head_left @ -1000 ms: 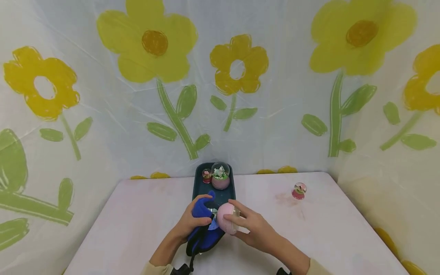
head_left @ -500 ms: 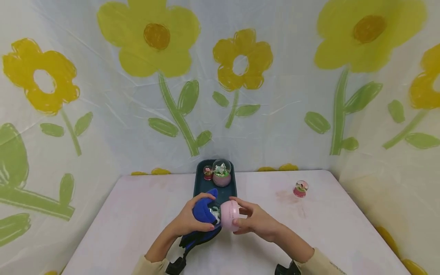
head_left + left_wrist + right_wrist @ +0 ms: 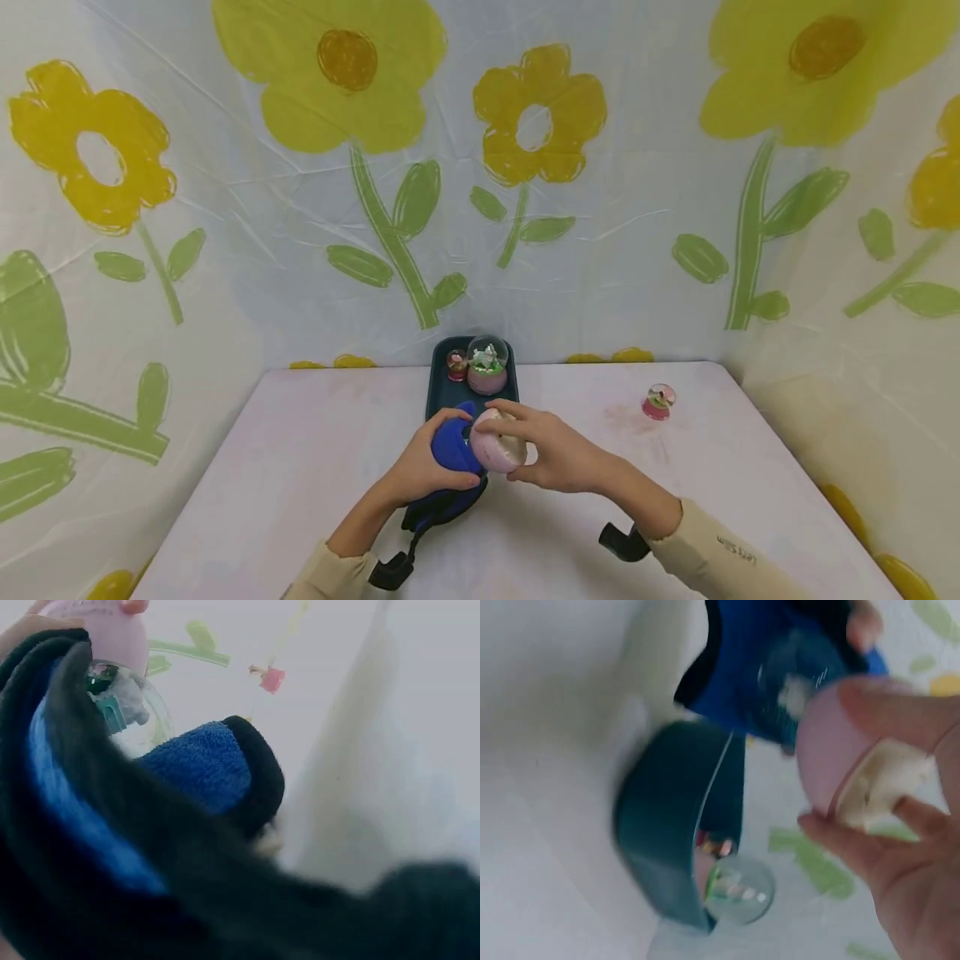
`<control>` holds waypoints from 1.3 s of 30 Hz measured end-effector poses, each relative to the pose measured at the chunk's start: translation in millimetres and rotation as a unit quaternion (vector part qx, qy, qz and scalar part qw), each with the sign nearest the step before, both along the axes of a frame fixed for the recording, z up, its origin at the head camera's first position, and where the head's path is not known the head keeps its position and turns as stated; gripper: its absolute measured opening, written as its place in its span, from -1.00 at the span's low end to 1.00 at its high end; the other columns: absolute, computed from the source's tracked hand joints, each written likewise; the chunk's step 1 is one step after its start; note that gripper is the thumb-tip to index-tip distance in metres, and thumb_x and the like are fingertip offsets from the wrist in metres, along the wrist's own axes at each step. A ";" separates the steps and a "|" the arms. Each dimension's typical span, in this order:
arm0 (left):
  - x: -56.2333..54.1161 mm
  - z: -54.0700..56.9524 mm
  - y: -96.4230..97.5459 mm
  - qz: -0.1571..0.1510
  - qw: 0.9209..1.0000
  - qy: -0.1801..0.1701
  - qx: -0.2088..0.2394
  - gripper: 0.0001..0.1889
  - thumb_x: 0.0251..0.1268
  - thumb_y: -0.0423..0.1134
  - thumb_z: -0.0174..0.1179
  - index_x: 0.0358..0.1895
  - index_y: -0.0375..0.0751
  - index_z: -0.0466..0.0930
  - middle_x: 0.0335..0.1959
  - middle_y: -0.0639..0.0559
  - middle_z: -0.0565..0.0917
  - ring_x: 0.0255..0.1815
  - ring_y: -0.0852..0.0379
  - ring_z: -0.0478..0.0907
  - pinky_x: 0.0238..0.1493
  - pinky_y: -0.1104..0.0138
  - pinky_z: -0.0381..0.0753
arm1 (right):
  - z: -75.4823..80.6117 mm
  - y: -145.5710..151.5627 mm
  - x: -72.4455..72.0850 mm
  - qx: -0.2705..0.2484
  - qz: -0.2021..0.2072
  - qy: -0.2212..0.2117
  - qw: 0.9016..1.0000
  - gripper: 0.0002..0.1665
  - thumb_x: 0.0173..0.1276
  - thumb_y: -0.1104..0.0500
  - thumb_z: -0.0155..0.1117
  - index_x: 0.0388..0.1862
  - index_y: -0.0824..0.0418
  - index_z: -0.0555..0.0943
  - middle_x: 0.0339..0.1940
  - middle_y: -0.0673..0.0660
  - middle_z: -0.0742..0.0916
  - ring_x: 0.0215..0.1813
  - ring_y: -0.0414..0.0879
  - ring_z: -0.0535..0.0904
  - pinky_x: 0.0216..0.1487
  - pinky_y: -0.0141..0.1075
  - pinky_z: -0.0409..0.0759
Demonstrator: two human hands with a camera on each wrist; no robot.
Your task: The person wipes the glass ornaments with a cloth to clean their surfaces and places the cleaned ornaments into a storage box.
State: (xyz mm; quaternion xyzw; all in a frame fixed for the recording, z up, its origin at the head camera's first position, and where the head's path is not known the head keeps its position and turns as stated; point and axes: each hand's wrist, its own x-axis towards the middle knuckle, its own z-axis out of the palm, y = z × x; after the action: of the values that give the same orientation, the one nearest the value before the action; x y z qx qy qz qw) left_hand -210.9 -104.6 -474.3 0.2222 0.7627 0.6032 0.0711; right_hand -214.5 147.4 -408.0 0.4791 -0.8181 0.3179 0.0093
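Observation:
My left hand (image 3: 429, 463) grips a plush blue cloth (image 3: 452, 447) with black trim, wrapped about the glass dome (image 3: 791, 682) of a snow globe. The globe lies on its side, its pink base (image 3: 497, 452) pointing right. Around that base curl the fingers and thumb of my right hand (image 3: 561, 450), and its pale underside (image 3: 881, 780) faces the right palm. In the left wrist view the clear dome (image 3: 142, 712) shows white and teal figures inside; folds of cloth hide much of it. Both hands are in front of a dark green tray (image 3: 442, 404).
On the tray's far end stand another pink-based snow globe (image 3: 487, 377) and a tiny red-based one (image 3: 457, 365). A second tiny globe (image 3: 658, 402) sits on the table at the right. A flower-printed sheet (image 3: 600, 292) hangs behind.
The globe has turned between the hands; its base's underside now shows more. The cloth has been drawn closer round the dome. Both hands have shifted slightly away from me as the head view tilted.

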 end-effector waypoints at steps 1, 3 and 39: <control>0.5 0.4 0.3 0.000 1.000 0.004 -0.003 -0.21 -0.09 -0.17 0.52 0.28 0.08 0.32 0.22 -0.12 0.38 0.09 -0.17 0.42 -0.09 0.09 0.59 | -0.5 2.1 -6.1 -0.011 0.011 -0.036 0.999 -0.08 -0.06 0.36 0.60 0.31 -0.02 0.46 0.38 0.07 0.42 0.22 0.06 0.48 -0.04 -0.19 0.61; 1.6 1.6 0.4 0.000 1.000 0.014 -0.009 -0.20 -0.11 -0.18 0.53 0.27 0.12 0.32 0.21 -0.12 0.37 0.09 -0.17 0.41 -0.11 0.09 0.60 | -3.5 6.6 -17.6 -0.039 0.033 -0.121 0.991 -0.09 -0.02 0.37 0.57 0.33 0.01 0.43 0.36 0.04 0.43 0.21 0.06 0.48 -0.05 -0.17 0.61; 10.4 30.8 -5.8 -0.089 0.993 -0.028 0.072 -0.24 -0.01 -0.08 0.45 0.30 0.06 0.29 0.18 -0.20 0.38 0.08 -0.18 0.45 -0.05 0.04 0.58 | 21.7 16.5 -6.0 -0.112 0.046 -0.211 0.970 -0.16 0.04 0.26 0.57 0.33 0.12 0.45 0.23 0.15 0.54 -0.04 0.06 0.66 -0.19 -0.18 0.66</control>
State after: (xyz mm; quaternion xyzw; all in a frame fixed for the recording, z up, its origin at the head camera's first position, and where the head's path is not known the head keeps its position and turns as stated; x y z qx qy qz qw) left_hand -200.5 -110.4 -443.5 0.2766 0.6922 0.6539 0.1295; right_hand -220.4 163.9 -386.3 0.4344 -0.7376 0.5017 -0.1247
